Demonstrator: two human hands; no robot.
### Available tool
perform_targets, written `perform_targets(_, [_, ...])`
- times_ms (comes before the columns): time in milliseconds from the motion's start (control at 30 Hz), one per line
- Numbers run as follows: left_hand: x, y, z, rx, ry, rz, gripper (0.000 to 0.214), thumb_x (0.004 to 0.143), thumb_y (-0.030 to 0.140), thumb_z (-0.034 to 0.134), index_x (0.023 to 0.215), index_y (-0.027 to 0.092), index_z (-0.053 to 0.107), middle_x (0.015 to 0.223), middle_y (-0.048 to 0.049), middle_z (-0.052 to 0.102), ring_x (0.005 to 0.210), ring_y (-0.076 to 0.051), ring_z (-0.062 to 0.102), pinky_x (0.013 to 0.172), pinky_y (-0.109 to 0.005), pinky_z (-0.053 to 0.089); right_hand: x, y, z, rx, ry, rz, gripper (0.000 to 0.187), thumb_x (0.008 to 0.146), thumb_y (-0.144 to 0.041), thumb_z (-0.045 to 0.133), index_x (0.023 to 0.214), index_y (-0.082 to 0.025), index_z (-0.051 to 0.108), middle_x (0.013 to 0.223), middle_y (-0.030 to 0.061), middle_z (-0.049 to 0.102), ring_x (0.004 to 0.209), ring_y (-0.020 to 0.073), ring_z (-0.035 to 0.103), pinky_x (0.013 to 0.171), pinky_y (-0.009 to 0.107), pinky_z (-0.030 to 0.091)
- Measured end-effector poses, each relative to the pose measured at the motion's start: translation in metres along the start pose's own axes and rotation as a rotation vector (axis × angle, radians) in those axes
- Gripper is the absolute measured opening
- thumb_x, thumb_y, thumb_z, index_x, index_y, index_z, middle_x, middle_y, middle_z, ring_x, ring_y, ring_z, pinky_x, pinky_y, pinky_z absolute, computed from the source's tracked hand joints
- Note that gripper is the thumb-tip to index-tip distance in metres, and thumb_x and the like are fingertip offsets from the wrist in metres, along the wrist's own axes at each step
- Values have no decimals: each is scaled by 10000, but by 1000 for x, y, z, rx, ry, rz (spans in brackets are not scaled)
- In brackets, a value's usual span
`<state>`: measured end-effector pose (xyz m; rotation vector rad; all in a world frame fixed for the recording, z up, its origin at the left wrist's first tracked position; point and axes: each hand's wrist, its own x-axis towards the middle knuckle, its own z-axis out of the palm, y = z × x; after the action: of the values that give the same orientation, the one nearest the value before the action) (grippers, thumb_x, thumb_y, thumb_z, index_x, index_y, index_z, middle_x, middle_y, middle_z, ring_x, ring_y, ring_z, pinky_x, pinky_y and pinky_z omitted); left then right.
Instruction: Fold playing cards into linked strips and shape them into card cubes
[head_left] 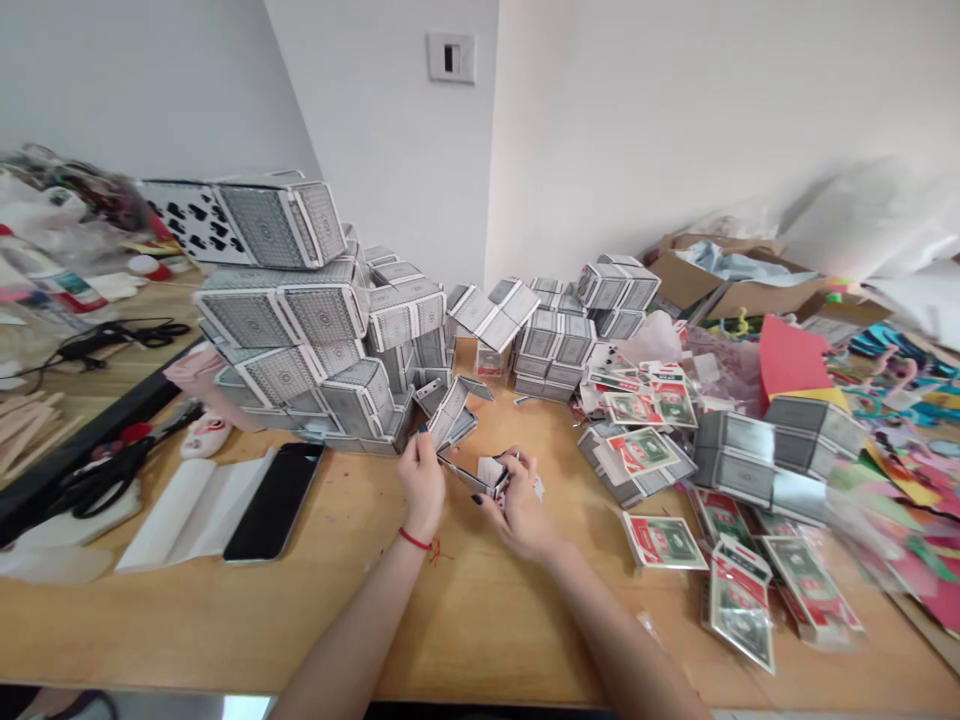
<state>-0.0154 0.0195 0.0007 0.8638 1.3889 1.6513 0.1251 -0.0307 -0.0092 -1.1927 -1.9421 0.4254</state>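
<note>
Above the middle of the table, my left hand (421, 482) pinches the left end of a folded strip of playing cards (465, 472). My right hand (523, 512) has its fingers closed around the other end, where white and red-marked card faces show. Just beyond my hands lie loose folded playing cards (450, 410). Blocks built from grey-backed cards form a tall stack (292, 315) behind my left hand. Lower card blocks (555, 345) stand farther back, to the right.
At left lie a black phone (276, 500), white paper (187, 510) and black scissors (124, 465). Red-green card boxes (664, 541) and more card blocks (735, 450) spread over the right side. Cardboard boxes (682, 285) and coloured paper (795, 360) crowd the back right.
</note>
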Motion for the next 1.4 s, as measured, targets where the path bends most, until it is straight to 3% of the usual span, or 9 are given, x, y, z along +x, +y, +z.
perform_targets(233, [1, -4, -1, 38, -18, 5, 280, 783, 368, 435, 677, 143, 562, 620, -8, 613, 572, -127, 550, 567, -238, 446, 1, 3, -2, 87, 26, 107, 442, 753, -174, 487, 1151, -217, 299, 1045, 88, 356, 921, 212, 414, 794, 412, 423])
perform_targets(367, [0, 1, -1, 32, -119, 36, 306, 791, 405, 452, 868, 148, 599, 884, -56, 645, 783, -154, 580, 674, -245, 452, 4, 9, -7, 315, 67, 193, 348, 759, -233, 529, 1074, -229, 379, 949, 40, 392, 768, 155, 451, 682, 318, 452])
perform_targets(500, [-1, 10, -3, 82, -324, 213, 489, 783, 389, 510, 1231, 231, 398, 1214, -82, 493, 1085, -185, 491, 885, -301, 407, 9, 17, -16, 659, 100, 289, 450, 648, -315, 687, 1014, -247, 434, 834, -12, 448, 641, 112, 477, 532, 226, 441])
perform_targets(667, [-4, 14, -5, 355, -505, 522, 565, 672, 418, 642, 1169, 243, 439, 1239, -105, 373, 1187, -250, 377, 976, -415, 338, 14, 24, -32, 897, 121, 423, 495, 614, -293, 718, 1029, -244, 452, 748, -32, 489, 474, 79, 479, 327, 175, 377])
perform_targets(833, [-8, 24, -9, 661, -543, 684, 538, 609, 394, 701, 1084, 233, 507, 1264, -98, 300, 1190, -261, 354, 980, -415, 338, 16, 25, -45, 978, 198, 479, 482, 636, -236, 704, 1036, -240, 434, 709, -52, 502, 389, 52, 480, 274, 147, 368])
perform_targets(967, [-7, 30, -11, 793, -598, 782, 553, 594, 442, 694, 1077, 234, 524, 1222, -91, 399, 1125, -267, 404, 946, -427, 366, 16, 24, -51, 1043, 172, 516, 375, 667, -243, 679, 956, -229, 441, 676, -67, 488, 349, 39, 466, 251, 132, 350])
perform_targets(1167, [-11, 33, -9, 833, -683, 932, 551, 695, 308, 601, 1211, 198, 440, 1141, -83, 527, 1152, -258, 395, 1019, -481, 267, 16, 20, -50, 1148, 75, 502, 346, 703, -305, 640, 950, -251, 403, 671, -77, 474, 326, 28, 446, 255, 128, 324])
perform_targets(1300, [-16, 30, -7, 884, -725, 997, 522, 753, 380, 542, 1239, 232, 426, 1121, -84, 531, 1079, -237, 482, 1028, -526, 214, 16, 18, -44, 1150, 44, 506, 397, 715, -325, 625, 1020, -278, 375, 693, -73, 478, 352, 38, 460, 286, 146, 357])
perform_targets(1400, [-17, 23, -7, 854, -709, 1029, 518, 754, 437, 540, 1221, 234, 447, 1089, -92, 539, 1062, -234, 497, 994, -485, 293, 15, 17, -41, 1147, 4, 504, 387, 728, -350, 608, 1034, -282, 381, 664, -74, 469, 349, 44, 452, 292, 154, 355])
